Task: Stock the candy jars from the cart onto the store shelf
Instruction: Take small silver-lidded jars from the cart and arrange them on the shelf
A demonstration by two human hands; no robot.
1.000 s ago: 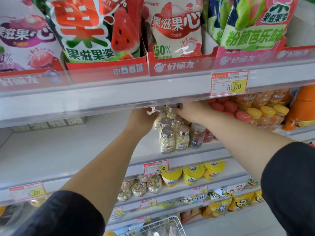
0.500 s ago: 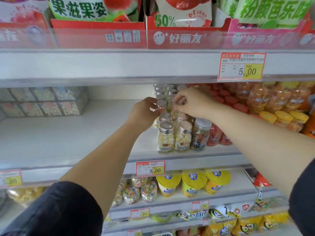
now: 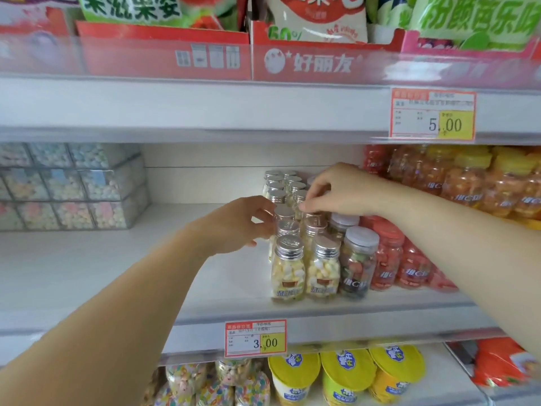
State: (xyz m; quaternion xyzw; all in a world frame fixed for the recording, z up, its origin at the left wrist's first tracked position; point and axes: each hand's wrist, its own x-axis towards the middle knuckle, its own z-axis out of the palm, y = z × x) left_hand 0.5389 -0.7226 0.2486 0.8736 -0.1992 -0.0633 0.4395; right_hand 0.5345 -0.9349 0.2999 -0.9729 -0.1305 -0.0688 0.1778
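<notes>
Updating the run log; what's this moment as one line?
step: arranging jars on shelf | left hand: on jars, grip unclear | right hand: pinches a lid

At 12 o'clock I see red display cartons (image 3: 307, 63) holding snack bags (image 3: 319, 16). At 9 o'clock sit stacked clear boxes of pastel sweets (image 3: 67, 186). A 5.00 price tag (image 3: 433, 117) hangs at 2 o'clock and a 3.00 price tag (image 3: 255, 338) at 6, with yellow-lidded tubs (image 3: 345, 367) just below it.
</notes>
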